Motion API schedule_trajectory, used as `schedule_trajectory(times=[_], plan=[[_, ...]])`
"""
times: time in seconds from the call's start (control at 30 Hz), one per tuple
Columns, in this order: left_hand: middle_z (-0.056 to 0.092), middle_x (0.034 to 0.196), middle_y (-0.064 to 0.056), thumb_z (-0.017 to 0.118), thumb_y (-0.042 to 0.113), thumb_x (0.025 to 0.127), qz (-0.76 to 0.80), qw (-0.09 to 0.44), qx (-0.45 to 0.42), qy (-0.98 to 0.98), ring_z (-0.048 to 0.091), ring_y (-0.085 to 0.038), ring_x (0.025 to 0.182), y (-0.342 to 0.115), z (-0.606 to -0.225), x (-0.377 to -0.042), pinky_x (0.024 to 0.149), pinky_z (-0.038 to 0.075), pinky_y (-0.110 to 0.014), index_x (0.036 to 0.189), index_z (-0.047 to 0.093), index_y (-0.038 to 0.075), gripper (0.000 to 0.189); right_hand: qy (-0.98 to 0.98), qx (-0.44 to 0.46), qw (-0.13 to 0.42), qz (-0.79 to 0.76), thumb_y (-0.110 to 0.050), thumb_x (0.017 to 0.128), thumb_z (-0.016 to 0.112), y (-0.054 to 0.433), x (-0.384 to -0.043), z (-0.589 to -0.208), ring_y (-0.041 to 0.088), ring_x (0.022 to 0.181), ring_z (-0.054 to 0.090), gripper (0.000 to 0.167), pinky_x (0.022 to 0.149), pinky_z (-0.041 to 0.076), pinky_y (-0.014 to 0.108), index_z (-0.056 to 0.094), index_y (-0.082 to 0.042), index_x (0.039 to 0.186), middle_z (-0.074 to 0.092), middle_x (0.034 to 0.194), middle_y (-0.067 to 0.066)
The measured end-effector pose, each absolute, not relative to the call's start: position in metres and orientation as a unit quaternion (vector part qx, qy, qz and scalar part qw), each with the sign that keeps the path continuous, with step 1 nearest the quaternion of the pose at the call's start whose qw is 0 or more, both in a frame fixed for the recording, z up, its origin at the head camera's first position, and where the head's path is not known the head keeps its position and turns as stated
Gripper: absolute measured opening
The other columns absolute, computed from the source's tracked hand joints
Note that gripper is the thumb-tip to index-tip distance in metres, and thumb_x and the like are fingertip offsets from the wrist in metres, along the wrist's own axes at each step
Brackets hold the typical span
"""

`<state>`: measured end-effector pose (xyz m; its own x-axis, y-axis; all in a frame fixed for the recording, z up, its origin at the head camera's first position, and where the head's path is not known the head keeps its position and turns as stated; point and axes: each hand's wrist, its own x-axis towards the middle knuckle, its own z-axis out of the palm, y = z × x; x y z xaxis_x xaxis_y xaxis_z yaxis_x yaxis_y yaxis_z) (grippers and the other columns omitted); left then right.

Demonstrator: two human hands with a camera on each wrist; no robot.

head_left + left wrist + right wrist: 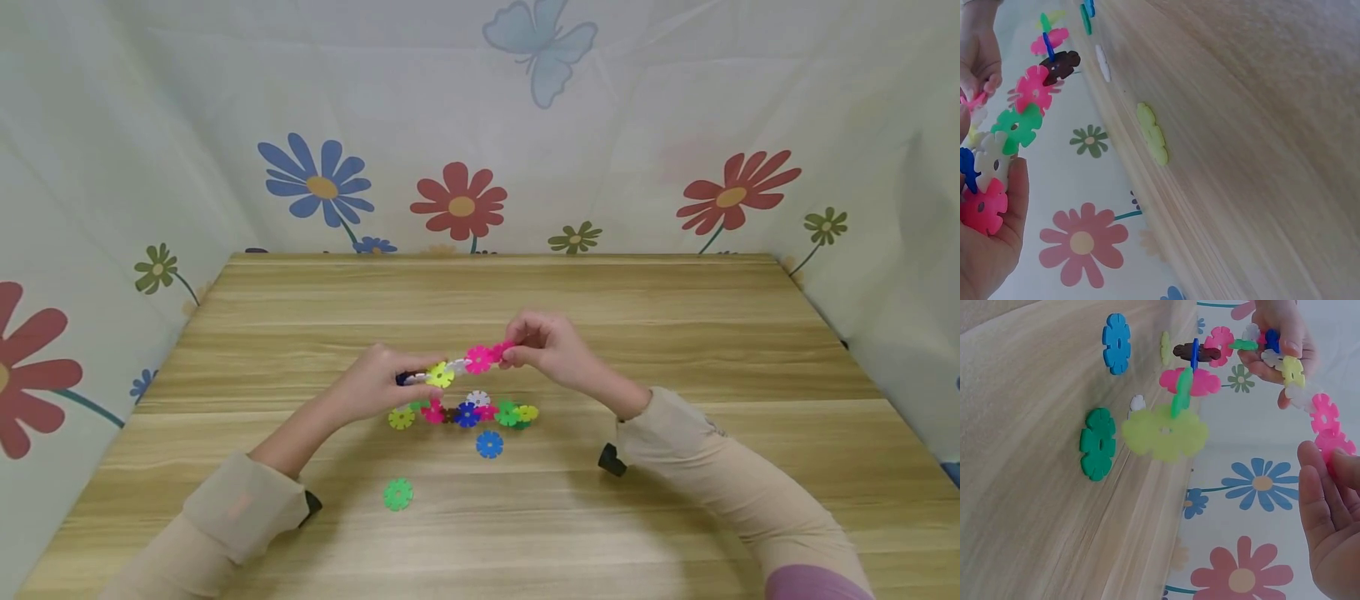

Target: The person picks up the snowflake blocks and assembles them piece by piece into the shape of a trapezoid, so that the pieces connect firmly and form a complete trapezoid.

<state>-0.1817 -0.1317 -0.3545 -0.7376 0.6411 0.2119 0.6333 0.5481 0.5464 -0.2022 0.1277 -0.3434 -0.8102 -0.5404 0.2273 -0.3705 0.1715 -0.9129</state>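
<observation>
A chain of notched plastic flower discs (439, 368) is held in the air between my two hands. My left hand (369, 387) grips its middle, around pink (992, 215), white (986, 156) and blue discs. At the chain's right end my right hand (553, 350) pinches a pink disc (1327, 449) between thumb and fingers. From the left hand a second stretch runs off to the right below, over the table. It has green (1022, 119), pink, brown (1063, 61) and blue discs, ending in a translucent yellow disc (1141, 434).
Loose discs lie on the wooden table (675, 333): a blue disc (490, 453), a light green disc (398, 504), a dark green disc (1090, 447), a white disc (1102, 61) and a yellow-green disc (1150, 131). A flower-printed curtain (622, 167) hangs behind the table.
</observation>
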Motion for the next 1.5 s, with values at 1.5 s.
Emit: schedule_trajectory(times=[1.5], plan=[[0.064,0.088,-0.002,0.059,0.034,0.084,0.269,0.033,0.289,0.918,0.049,-0.011,0.064,-0.128,-0.367,-0.201,0.059,0.042,-0.026,0.122,0.053,0.012,0.044,0.779,-0.259,0.031,-0.570,0.008,0.081,0.055,0.115,-0.212,-0.355,0.034,0.077,0.062,0.006,0.067,0.053,0.029,0.057,0.009,0.087,0.062,0.086,0.025]])
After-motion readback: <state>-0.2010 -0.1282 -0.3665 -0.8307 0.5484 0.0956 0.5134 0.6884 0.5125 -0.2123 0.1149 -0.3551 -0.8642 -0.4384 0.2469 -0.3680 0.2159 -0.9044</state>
